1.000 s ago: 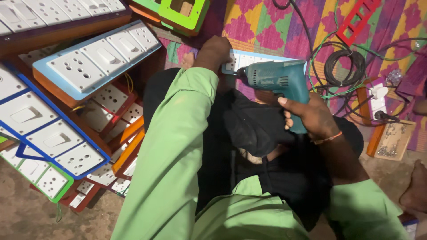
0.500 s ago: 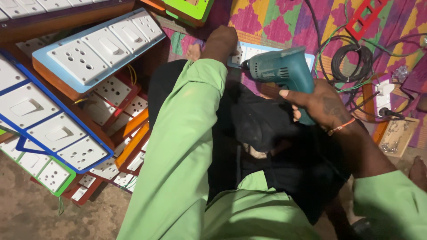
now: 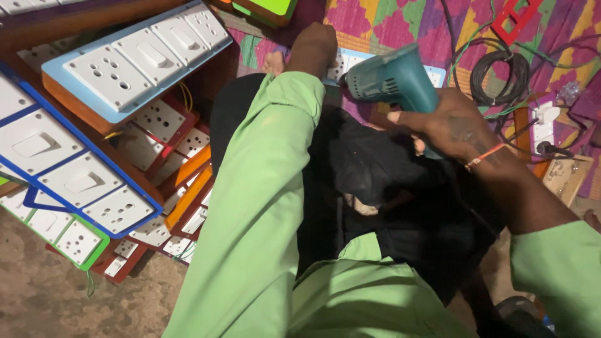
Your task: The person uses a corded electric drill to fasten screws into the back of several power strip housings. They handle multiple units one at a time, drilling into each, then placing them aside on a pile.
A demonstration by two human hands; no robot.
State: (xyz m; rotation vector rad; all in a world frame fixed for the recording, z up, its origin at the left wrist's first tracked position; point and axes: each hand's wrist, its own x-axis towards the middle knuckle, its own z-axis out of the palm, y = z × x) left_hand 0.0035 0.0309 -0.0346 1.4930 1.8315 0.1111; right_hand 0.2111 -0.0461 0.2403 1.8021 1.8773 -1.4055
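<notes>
Wrapped around the handle of a teal power drill (image 3: 393, 78), the right hand (image 3: 452, 127) grips it firmly, fingers curled on the grip and the forefinger stretched along the body. A thin orange thread circles that wrist. The drill points left, toward a white switch-and-socket board with a light blue rim (image 3: 431, 74) that lies flat on the far patterned cloth (image 3: 400, 19), mostly hidden behind the drill. The left hand (image 3: 314, 47) reaches out in a long green sleeve and presses down on the near left end of that board; whether its fingers are spread or curled cannot be told. To the left, a stack of similar socket boards (image 3: 119, 69) with blue, orange and green rims leans in rows. Far right, a coil of black cable (image 3: 494, 75) rests on the cloth.
</notes>
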